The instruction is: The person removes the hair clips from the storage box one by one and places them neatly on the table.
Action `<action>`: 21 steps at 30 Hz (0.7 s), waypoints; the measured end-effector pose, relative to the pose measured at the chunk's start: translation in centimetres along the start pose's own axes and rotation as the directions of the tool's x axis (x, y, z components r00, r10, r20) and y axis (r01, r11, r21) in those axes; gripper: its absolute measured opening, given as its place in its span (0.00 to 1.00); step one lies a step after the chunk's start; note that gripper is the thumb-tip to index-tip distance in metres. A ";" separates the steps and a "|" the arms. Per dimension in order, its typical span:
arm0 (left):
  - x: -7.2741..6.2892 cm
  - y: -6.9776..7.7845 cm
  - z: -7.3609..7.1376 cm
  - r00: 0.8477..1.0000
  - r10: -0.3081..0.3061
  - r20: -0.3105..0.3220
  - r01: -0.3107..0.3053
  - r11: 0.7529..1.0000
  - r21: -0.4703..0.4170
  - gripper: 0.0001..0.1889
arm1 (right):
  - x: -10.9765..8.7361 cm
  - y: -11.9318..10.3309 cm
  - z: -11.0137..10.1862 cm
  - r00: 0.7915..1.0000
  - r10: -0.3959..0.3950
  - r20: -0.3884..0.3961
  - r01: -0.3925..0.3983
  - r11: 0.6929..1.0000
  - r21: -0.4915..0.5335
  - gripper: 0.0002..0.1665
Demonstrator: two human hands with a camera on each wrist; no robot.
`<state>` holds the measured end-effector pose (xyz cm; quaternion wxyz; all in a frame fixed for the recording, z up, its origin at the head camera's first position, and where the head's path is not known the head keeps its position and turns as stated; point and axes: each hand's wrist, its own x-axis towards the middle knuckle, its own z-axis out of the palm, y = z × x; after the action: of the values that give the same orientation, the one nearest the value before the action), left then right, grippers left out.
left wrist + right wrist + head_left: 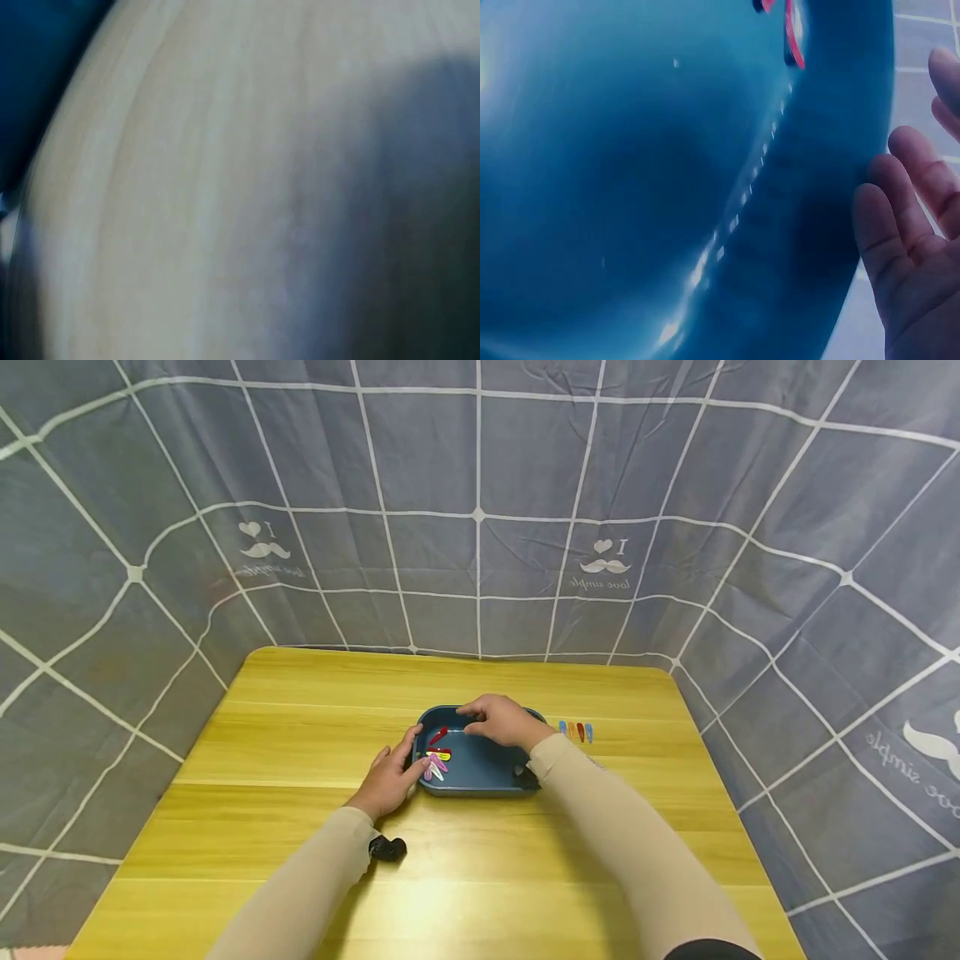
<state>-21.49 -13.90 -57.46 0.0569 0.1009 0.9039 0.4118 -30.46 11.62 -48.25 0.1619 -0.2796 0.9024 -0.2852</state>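
Observation:
A dark blue rectangular tray (pixel 480 791) stands on the table, and small snap hair clips lie at its left end. Among them are a red hair clip (pixel 438 736), a yellow hair clip (pixel 442 757) and a pink hair clip (pixel 438 763). My left hand (pixel 386 781) rests at the tray's left rim, fingers extended, thumb tip close to the pink clip. Over the tray's far side is my right hand (pixel 498 720); the right wrist view shows its fingers (pixel 877 225) loosely bent beside the rim, with nothing held. The left wrist view is blurred and shows mostly tabletop.
Several hair clips (pixel 581 732), blue, orange and red, stand in a row on the wooden table (pixel 300 710) right of the tray. Part of another small item shows beside the right sleeve. A grey curtain (pixel 442 460) with white lines surrounds the table's back and sides.

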 end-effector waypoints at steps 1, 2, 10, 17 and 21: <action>0.0 0.0 0.0 1.000 0.001 0.000 -0.001 1.000 0.002 0.36 | 0.3 -0.2 0.3 1.000 -0.004 0.015 0.004 1.000 -0.005 0.26; 0.0 0.0 0.1 1.000 0.002 -0.001 -0.002 1.000 0.005 0.36 | 0.5 -0.3 0.6 1.000 -0.007 0.029 0.008 1.000 -0.018 0.26; -0.1 0.0 0.1 1.000 -0.005 0.006 0.005 1.000 0.000 0.36 | 1.9 -1.1 2.2 0.992 -0.020 0.123 0.028 0.998 -0.064 0.26; -0.1 -0.1 0.1 1.000 0.003 -0.003 -0.003 1.000 0.003 0.36 | 3.1 -1.9 3.0 0.978 -0.044 0.204 0.070 0.990 -0.125 0.22; -0.1 0.0 0.1 1.000 0.010 -0.011 -0.010 1.000 0.004 0.35 | 3.8 -1.8 3.9 0.970 -0.050 0.239 0.089 0.984 -0.156 0.22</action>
<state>-21.38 -13.89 -57.55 0.0495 0.1033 0.9044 0.4110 -30.96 6.44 -50.72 0.2332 -0.3552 0.8872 -0.1799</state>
